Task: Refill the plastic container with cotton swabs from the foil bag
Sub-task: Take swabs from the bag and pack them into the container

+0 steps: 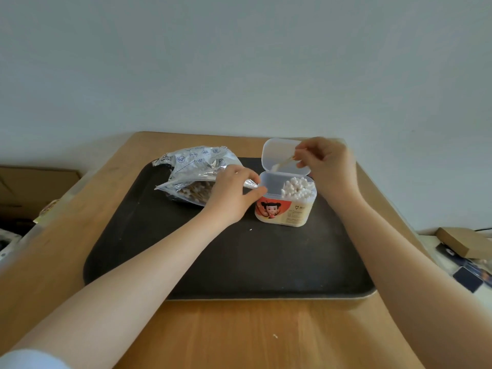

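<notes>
Working over the dark tray [229,262] on the wooden table [239,334], we brace the plastic container [285,206] with our left hand [234,195], fingers curled against its near corner so it won't tip. Just behind, the foil bag [191,169] lies open-mouthed within reach. Farther back, our right hand [327,166] pinches one cotton swab [283,163] above the open lid [282,155] — tip angled down toward the empty half, beside the standing swabs [296,189].

A wooden table [239,336] (evenly lit) stands against a pale wall [239,62].
</notes>
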`<state>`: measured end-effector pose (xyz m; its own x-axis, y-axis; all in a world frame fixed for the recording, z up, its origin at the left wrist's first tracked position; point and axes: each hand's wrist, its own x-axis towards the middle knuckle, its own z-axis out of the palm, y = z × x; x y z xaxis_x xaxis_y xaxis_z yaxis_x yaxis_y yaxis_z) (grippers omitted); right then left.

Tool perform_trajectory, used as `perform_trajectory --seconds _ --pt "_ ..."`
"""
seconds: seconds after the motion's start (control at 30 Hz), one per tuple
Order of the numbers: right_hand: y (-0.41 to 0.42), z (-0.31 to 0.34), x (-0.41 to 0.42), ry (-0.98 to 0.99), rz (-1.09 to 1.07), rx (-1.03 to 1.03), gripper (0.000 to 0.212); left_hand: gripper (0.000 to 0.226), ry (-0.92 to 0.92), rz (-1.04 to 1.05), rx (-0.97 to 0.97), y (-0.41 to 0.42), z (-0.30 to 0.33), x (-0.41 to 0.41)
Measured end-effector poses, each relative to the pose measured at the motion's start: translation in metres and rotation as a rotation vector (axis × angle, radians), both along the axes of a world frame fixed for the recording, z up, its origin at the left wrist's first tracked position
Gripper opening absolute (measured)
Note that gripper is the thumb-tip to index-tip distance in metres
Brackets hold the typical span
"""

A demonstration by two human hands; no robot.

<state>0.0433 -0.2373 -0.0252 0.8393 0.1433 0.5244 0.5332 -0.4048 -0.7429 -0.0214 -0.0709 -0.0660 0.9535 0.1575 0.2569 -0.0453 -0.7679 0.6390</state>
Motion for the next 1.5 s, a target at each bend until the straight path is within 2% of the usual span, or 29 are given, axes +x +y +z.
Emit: perform_trajectory --seconds 0.13,0.3,0.4,0.5,0.63,0.8,0.9,1.1,1.37,1.5 --pt "-0.012 0.0 0.016 -0.174 -0.037 -0.362 0.011 0.028 0.036 -0.037 0.021 -0.002 -0.003 0.001" --pt "-0.008 0.003 0.018 -0.251 0.092 -0.609 0.014 0.025 0.029 -0.045 0.037 -0.005 0.001 0.002" --pt "-0.009 -0.003 0.016 -0.198 0.189 -0.758 0.016 0.024 0.04 -0.062 0.012 -0.005 0.002 0.002" --pt "-0.005 -0.008 0.019 -0.067 0.177 -0.846 0.019 0.023 0.071 -0.065 -0.024 -0.006 0.003 0.001" --pt "0.003 -0.004 0.02 -0.014 0.104 -0.831 0.019 0.023 0.103 -0.066 -0.039 -0.006 0.004 0.0" --pt "-0.005 0.005 0.023 -0.062 -0.072 -0.541 0.016 0.023 0.108 -0.062 -0.039 -0.006 0.005 -0.002" --pt "-0.009 0.003 0.027 0.008 -0.106 -0.592 0.016 0.023 0.1 -0.057 -0.04 -0.007 0.006 -0.003" --pt "-0.001 -0.001 0.028 0.121 0.019 -0.718 0.012 0.027 0.096 -0.051 -0.054 -0.007 0.006 -0.002" --pt "0.007 -0.021 0.031 0.117 -0.051 -0.716 0.027 0.028 0.083 -0.045 -0.062 -0.007 0.007 -0.003" --pt "0.007 -0.027 0.027 0.224 -0.098 -0.62 0.033 0.027 0.083 -0.06 -0.061 -0.007 0.008 -0.004"
